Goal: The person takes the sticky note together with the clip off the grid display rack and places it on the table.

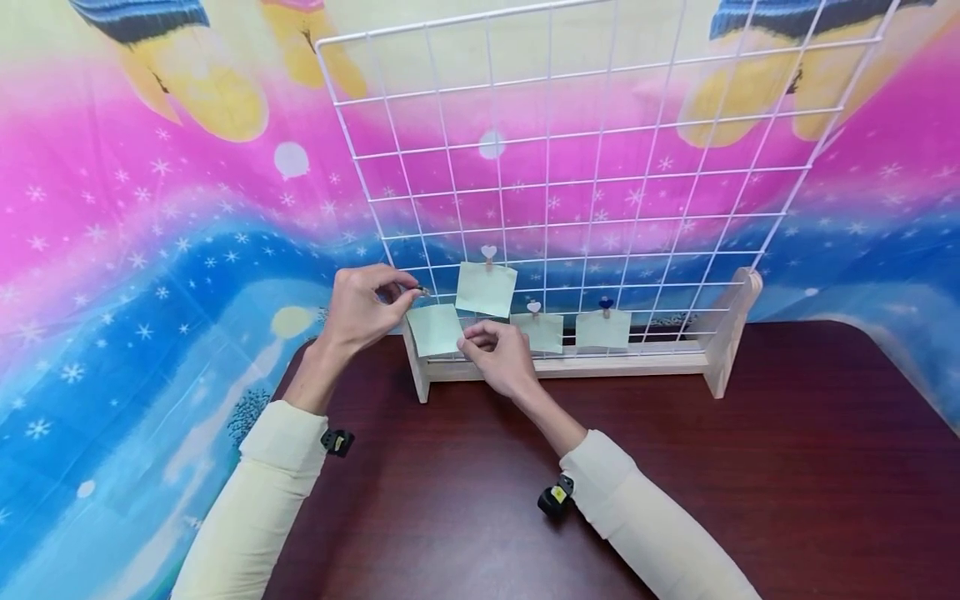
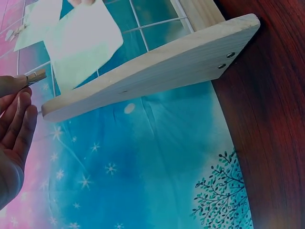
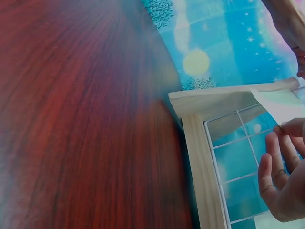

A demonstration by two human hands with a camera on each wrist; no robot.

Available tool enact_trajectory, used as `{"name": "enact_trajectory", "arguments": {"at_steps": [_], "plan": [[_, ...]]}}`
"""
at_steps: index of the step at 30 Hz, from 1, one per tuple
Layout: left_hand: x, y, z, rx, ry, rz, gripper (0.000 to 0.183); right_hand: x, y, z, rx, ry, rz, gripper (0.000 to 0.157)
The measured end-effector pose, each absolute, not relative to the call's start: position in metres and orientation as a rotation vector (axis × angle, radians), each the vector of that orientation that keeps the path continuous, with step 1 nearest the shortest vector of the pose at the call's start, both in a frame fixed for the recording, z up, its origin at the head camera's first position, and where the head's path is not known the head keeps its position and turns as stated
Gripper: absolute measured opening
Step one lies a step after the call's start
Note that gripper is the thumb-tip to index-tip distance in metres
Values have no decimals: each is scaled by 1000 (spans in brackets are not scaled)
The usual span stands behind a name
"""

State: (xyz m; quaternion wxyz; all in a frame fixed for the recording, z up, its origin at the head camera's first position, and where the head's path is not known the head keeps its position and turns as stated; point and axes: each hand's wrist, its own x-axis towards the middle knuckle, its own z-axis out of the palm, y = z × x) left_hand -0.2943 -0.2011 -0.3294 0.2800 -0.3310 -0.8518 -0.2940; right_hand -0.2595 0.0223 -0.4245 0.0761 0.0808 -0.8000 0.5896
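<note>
Between thumb and fingertips my left hand pinches a small wooden clothespin, just above the upper left of a pale green paper note. My right hand pinches that note at its lower right edge, holding it against the lower left of a white wire grid. Up and to the right, a second note hangs from the grid under a clothespin with a pale heart. Two more notes hang lower right, one partly behind my right hand, the other under a dark blue heart clip.
The grid stands in a wooden base with a left side piece and a right side piece. It rests on a dark red-brown table. Behind hangs a colourful printed cloth with snowflakes.
</note>
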Motion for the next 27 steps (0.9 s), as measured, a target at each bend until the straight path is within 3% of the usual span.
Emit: {"name": "enact_trajectory", "arguments": {"at_steps": [27], "plan": [[-223,-214,-355,-521,-2308,-1094,11,-195,65,-434,168,-2497,1959,11]]}}
